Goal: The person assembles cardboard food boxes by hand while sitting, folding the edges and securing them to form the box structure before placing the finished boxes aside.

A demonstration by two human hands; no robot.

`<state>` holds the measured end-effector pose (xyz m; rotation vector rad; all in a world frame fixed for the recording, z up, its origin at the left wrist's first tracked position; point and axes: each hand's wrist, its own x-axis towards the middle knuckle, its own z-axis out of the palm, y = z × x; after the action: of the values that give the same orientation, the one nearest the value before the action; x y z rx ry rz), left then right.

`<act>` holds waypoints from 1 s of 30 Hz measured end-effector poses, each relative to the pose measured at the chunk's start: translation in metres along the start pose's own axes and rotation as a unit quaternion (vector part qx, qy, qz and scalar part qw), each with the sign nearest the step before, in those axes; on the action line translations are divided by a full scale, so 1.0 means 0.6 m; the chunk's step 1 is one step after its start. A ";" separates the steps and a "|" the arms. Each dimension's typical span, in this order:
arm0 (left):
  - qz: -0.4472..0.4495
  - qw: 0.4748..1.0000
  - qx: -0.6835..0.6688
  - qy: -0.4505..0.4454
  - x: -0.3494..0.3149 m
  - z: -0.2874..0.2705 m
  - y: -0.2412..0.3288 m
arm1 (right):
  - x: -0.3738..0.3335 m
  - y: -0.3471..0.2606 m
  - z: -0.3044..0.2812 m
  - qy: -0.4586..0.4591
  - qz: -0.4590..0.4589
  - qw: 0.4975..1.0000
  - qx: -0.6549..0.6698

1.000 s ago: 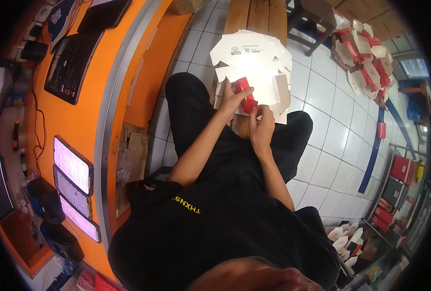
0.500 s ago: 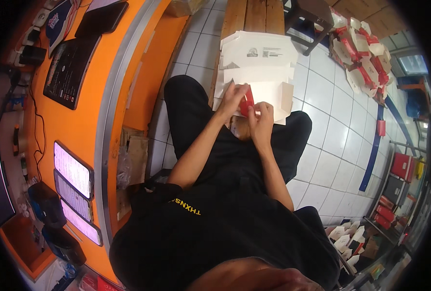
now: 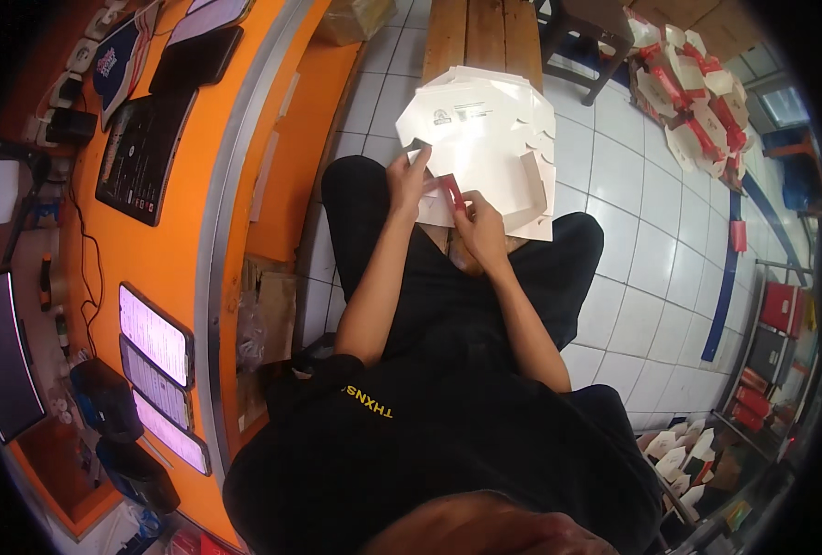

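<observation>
1. From my remote seat I saw the white tiled floor (image 3: 614,222) running down the right side.
2. The orange counter (image 3: 166,259) filled the left.
3. The wooden bench (image 3: 485,42) ran out between my wearer's knees, a dark stool (image 3: 587,28) beside its far end.
4. Red and white boxes (image 3: 693,102) lay heaped at the upper right, beyond the stool.
5. The white card (image 3: 485,111) sat stacked on the near part of the bench, with a flap standing up at its right side.
6. On the counter I had a dark tablet (image 3: 147,162) and, nearer, three lit phones (image 3: 155,333) side by side.
7. I watched both hands over the card's near edge. The left hand (image 3: 408,185) was partly curled at its left side; I couldn't tell whether it gripped anything. The right hand (image 3: 482,227) was nearly closed, pinching the red strip.
8. The red strip (image 3: 453,190) stood tilted between the hands, its lower end at the right fingertips.
</observation>
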<state>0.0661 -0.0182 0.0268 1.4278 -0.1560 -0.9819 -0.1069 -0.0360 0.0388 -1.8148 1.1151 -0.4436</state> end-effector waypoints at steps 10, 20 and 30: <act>0.140 0.972 0.170 0.077 -0.019 0.027 -0.020 | 0.024 0.007 0.018 0.012 -0.017 0.998 0.060; 0.316 0.849 0.420 -0.058 -0.004 -0.010 0.067 | 0.021 0.004 -0.002 0.007 0.032 0.991 0.133; 0.230 0.894 0.381 -0.055 -0.073 -0.005 0.006 | 0.029 0.037 0.029 0.033 0.000 0.996 0.077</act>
<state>0.0423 0.0115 0.0492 1.9114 -1.0109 -0.6117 -0.0966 -0.0449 0.0084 -1.6765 1.0940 -0.5775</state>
